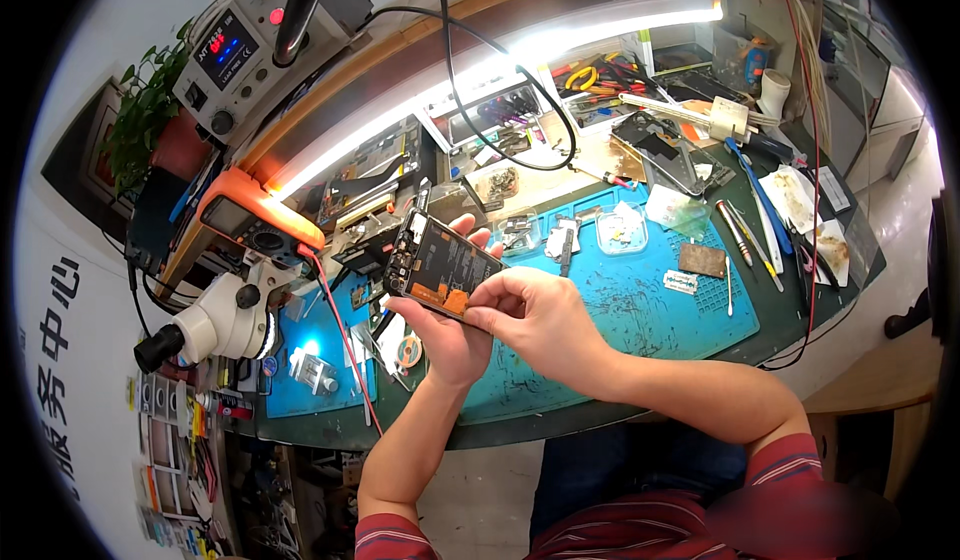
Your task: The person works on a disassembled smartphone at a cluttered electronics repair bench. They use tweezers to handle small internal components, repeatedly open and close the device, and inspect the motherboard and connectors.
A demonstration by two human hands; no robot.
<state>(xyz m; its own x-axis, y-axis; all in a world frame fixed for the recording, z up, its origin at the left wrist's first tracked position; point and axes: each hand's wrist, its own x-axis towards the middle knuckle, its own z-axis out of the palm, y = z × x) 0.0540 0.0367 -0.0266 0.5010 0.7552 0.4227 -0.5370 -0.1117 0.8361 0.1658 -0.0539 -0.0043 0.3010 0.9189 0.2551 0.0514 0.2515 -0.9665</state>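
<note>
An opened phone [440, 266] with its dark battery and inner parts showing lies tilted in my left hand [450, 348]. The left thumb is at its near edge, and the other fingertips come out past its far side. Orange patches [450, 298] show on the phone's lower part. Thumb and fingers of my right hand [548, 322] are pinched together at the phone's lower right corner, right beside the orange. Whatever lies between those fingertips is too small to make out. Beneath both hands spreads a blue work mat [640, 310].
A microscope [215, 320] and an orange multimeter [262, 215] with a red lead stand at left. A clear box [622, 228], a razor blade [681, 281], a cotton swab [729, 292] and tweezers [758, 195] lie to the right. A black cable [455, 90] loops above the bench.
</note>
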